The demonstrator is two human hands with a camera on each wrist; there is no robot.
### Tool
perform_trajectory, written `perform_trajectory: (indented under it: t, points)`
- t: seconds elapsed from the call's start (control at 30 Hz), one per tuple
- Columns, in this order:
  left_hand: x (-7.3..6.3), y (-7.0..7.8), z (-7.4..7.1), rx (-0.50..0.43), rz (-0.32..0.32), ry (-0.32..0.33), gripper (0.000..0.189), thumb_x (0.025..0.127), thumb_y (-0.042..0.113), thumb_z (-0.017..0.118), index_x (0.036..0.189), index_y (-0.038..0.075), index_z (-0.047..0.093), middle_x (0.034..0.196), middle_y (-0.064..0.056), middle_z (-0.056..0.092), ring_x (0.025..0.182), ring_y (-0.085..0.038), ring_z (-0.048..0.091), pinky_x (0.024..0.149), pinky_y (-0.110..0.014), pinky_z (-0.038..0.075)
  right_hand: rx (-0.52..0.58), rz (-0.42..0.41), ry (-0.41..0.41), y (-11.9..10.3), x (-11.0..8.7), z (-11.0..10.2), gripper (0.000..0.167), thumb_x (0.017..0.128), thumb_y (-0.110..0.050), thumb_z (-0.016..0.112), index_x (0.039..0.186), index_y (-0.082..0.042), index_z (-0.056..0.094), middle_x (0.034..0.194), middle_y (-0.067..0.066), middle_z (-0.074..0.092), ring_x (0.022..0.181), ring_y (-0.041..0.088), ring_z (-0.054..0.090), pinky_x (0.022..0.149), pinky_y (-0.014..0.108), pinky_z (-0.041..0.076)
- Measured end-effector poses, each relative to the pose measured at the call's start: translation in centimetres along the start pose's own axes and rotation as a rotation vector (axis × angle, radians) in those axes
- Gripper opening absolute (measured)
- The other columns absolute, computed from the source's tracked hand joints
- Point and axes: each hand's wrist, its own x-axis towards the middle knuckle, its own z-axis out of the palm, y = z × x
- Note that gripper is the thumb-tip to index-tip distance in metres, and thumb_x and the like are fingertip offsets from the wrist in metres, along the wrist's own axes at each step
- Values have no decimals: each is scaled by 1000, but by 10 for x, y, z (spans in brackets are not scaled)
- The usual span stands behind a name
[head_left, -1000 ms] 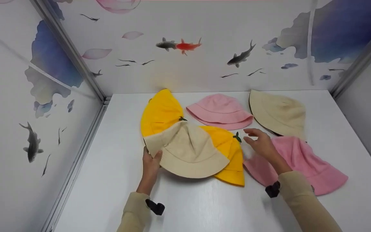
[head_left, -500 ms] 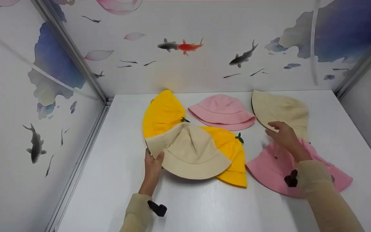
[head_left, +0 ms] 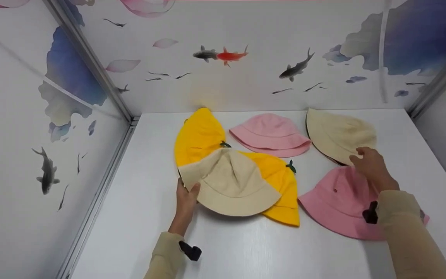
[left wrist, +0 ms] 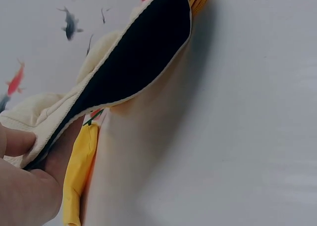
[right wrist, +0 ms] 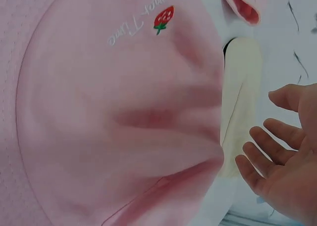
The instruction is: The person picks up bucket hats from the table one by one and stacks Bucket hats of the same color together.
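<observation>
Since the front beige hat (head_left: 236, 186) partly covers the upper yellow hat (head_left: 199, 135) and the lower yellow hat (head_left: 286, 193), I read my left grip (head_left: 186, 199), clamped on its left brim, as holding it up: shadow falls on the desk (head_left: 238, 252) beneath. My right grip (head_left: 374, 166), digits apart, holding nothing, hovers over the front pink hat (head_left: 333, 209) near the far beige hat (head_left: 339, 133), presumably having both within reach.

Five hats (head_left: 269, 133) lie on a desk (head_left: 242, 248) before a wall (head_left: 242, 87): two at left (a sixth hat (head_left: 234, 184) partly over both), one at back centre, two at right.
</observation>
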Motion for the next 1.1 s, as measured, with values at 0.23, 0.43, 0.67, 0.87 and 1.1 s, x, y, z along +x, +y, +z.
perform_trajectory:
  t: [0.23,0.43,0.67,0.87,1.1]
  points:
    - [-1,1,0,-17,7,4,54,103,13,50,151,5,28,143,-19,52,115,-22,59,92,-28,50,-34,47,42,11,-8,-9,56,103,-16,34,142,23,29,140,47,34,130,61,34,107,68,34]
    - [0,3,4,-18,13,-13,53,103,12,51,151,6,28,139,-19,53,111,-22,60,90,-28,50,-58,63,124,33,-12,-5,50,99,-6,31,137,25,35,133,51,37,125,65,36,106,70,33]
    - [-1,2,1,-21,0,-2,55,103,12,51,152,5,27,141,-19,52,113,-22,60,88,-27,51,-87,108,96,54,-6,2,53,97,-9,36,135,28,35,133,51,37,125,65,37,106,69,36]
    - [-1,-1,-1,-32,-7,4,53,103,11,50,150,5,28,140,-19,53,111,-21,61,86,-25,51,-96,185,11,53,-5,-3,62,103,-27,41,139,22,34,140,46,36,127,62,38,103,70,38]
    - [0,-3,0,-19,-6,23,53,103,12,51,151,5,28,141,-18,53,112,-21,60,90,-27,50,-65,300,-55,47,-9,-10,55,99,-38,46,113,15,50,106,32,55,92,41,49,73,53,44]
